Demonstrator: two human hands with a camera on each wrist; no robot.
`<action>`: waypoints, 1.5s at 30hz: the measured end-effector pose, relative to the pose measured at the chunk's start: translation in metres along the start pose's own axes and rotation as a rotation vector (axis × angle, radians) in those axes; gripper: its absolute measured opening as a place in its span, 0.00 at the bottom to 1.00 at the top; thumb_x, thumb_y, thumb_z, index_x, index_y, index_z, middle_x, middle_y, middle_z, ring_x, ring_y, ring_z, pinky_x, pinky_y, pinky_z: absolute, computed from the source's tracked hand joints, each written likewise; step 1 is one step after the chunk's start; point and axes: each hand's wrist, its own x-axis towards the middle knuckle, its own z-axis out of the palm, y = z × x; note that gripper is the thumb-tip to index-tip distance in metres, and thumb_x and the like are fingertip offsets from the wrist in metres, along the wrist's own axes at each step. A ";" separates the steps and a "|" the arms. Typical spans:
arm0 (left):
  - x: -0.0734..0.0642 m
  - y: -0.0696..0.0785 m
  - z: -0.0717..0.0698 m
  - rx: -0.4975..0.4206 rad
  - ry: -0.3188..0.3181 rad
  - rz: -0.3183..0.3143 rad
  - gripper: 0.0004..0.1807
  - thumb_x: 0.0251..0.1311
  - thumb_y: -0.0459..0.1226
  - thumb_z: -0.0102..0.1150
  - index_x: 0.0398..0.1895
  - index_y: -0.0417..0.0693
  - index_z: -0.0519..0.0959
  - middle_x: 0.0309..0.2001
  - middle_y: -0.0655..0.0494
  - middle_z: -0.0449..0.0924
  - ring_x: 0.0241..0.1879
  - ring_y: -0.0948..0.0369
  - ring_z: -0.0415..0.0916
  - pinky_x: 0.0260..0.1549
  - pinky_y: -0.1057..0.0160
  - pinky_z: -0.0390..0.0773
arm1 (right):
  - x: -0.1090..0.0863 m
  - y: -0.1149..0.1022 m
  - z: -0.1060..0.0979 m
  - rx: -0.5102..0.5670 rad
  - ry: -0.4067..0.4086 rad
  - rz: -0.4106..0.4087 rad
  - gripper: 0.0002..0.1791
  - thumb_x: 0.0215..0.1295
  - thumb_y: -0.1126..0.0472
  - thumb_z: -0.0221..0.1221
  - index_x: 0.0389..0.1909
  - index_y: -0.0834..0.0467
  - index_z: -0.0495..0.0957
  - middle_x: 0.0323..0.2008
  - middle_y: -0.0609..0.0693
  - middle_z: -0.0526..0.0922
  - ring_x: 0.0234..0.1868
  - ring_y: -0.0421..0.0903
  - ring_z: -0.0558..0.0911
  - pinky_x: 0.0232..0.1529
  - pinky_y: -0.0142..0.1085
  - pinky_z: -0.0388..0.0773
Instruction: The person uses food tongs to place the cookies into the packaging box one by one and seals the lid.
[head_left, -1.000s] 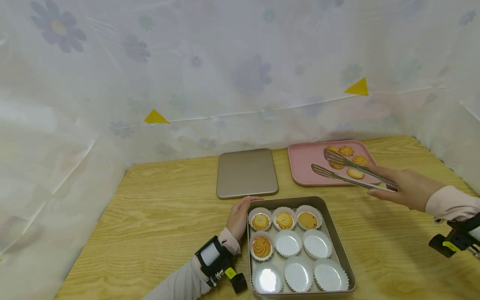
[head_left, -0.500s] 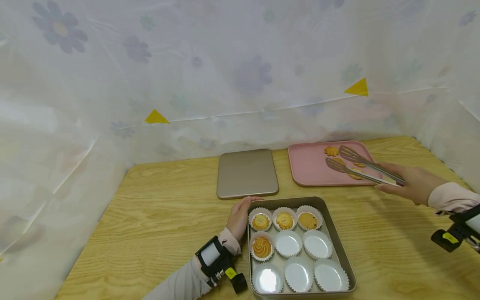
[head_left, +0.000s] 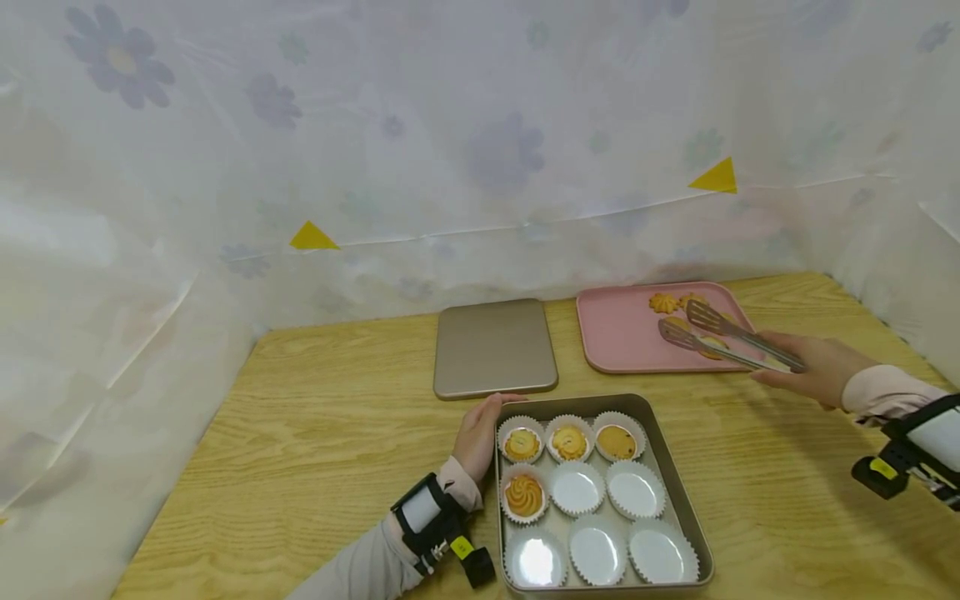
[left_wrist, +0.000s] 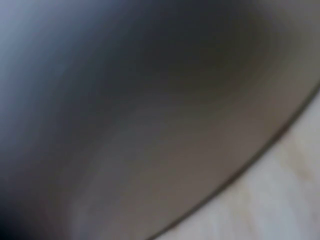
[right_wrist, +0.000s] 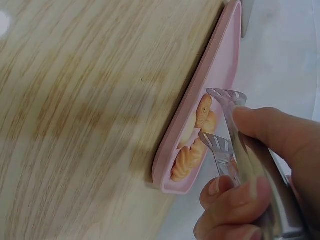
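My right hand holds slotted metal tongs, their two ends apart. The tongs hover over the cookies on a pink tray; whether they touch one cannot be told. My left hand rests along the left wall and far left corner of a square metal baking tin, its visible fingers straight. Paper cups stand in rows inside the tin. Cookies sit in the far row, and a swirled cookie is in the middle row's left cup. The left wrist view is blurred.
A flat bronze-coloured lid lies behind the tin, left of the pink tray. Wooden tabletop spreads around them. A flower-patterned sheet encloses the back and sides.
The tongs have moved right across the pink tray with my right hand, uncovering a fluted cookie there. My left hand and the baking tin have stayed put.
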 end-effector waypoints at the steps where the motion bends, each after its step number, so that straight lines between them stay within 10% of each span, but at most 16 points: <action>1: 0.000 0.000 0.000 -0.005 -0.001 -0.005 0.23 0.76 0.41 0.35 0.51 0.37 0.80 0.52 0.44 0.81 0.57 0.52 0.74 0.60 0.55 0.68 | 0.001 0.001 0.001 0.003 -0.002 0.002 0.46 0.69 0.43 0.55 0.69 0.74 0.51 0.12 0.46 0.68 0.10 0.40 0.65 0.14 0.34 0.66; 45: 0.001 -0.001 0.002 -0.027 -0.004 -0.007 0.23 0.76 0.40 0.34 0.51 0.36 0.80 0.52 0.43 0.81 0.55 0.53 0.74 0.60 0.54 0.69 | 0.004 -0.009 0.001 0.015 0.083 -0.069 0.42 0.70 0.48 0.56 0.70 0.73 0.52 0.34 0.68 0.78 0.12 0.44 0.70 0.13 0.36 0.69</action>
